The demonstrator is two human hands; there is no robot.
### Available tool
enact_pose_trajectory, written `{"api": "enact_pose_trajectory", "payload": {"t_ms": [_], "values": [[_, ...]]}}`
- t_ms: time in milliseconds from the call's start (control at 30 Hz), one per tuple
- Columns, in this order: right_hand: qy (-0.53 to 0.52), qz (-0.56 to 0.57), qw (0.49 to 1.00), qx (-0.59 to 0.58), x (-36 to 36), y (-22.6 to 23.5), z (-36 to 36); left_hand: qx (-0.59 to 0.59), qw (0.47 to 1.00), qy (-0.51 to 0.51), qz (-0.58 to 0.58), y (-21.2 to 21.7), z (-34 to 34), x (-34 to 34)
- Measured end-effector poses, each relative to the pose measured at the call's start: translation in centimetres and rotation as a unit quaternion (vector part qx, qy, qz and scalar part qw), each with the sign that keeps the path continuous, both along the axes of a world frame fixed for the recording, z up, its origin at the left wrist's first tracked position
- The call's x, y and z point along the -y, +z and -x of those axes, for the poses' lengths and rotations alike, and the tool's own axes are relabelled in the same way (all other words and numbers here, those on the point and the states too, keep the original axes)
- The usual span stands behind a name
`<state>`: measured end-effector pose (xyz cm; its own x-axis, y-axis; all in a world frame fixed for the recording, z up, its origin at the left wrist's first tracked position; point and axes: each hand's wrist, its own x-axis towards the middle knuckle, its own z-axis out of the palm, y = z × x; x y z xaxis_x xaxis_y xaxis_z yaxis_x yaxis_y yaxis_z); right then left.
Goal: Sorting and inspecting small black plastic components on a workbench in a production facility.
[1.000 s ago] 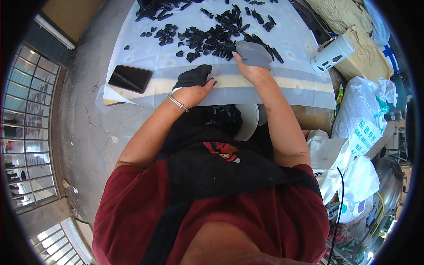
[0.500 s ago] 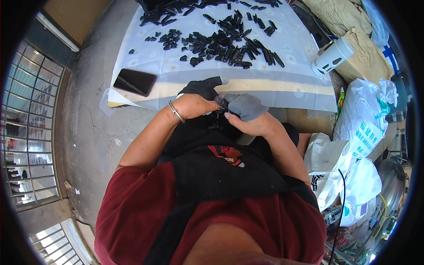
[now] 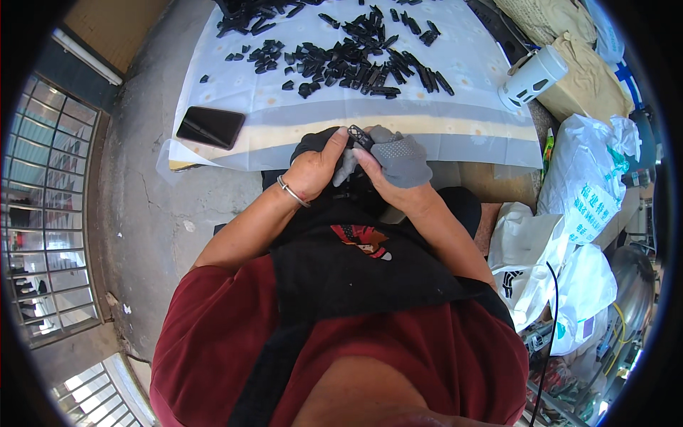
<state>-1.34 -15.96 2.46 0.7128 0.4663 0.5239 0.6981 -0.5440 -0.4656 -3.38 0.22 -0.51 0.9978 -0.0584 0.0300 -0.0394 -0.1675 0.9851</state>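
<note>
Close to the table's near edge, my two hands meet over my lap. My left hand [image 3: 318, 160], in a black glove with the thumb bare, is closed on a small black plastic part [image 3: 361, 137]. That part has an open, slotted frame at its upper end. My right hand [image 3: 398, 162], in a grey dotted glove with a bare thumb, pinches the same part from the other side. Fingers cover its lower portion. Many similar black plastic pieces [image 3: 356, 67] lie in a loose heap beyond my hands, some short and blocky, others long and narrow.
A patterned plastic sheet covers the table [image 3: 455, 107]. On its left lies a dark phone [image 3: 211, 127]; a white tumbler [image 3: 532, 77] leans at the right edge. White plastic bags [image 3: 580, 185] crowd the right side, and a barred window [image 3: 53, 206] is at the left.
Both hands have risen slightly toward the table edge and turned the black part more upright, so its slotted end shows. My left fingers have curled in, with the thumb now pointing up along it.
</note>
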Motion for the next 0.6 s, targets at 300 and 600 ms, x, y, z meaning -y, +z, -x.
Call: {"api": "enact_pose_trajectory", "payload": {"t_ms": [300,600], "values": [[0.025,-0.08,0.995,-0.058,1.3,0.3,-0.5,-0.049,0.997,-0.025,0.048,1.7,-0.3,-1.3],[0.03,0.012,0.999,-0.035,1.4,0.5,-0.2,0.01,0.997,-0.004,-0.072,2.0,-0.6,-1.3]]}}
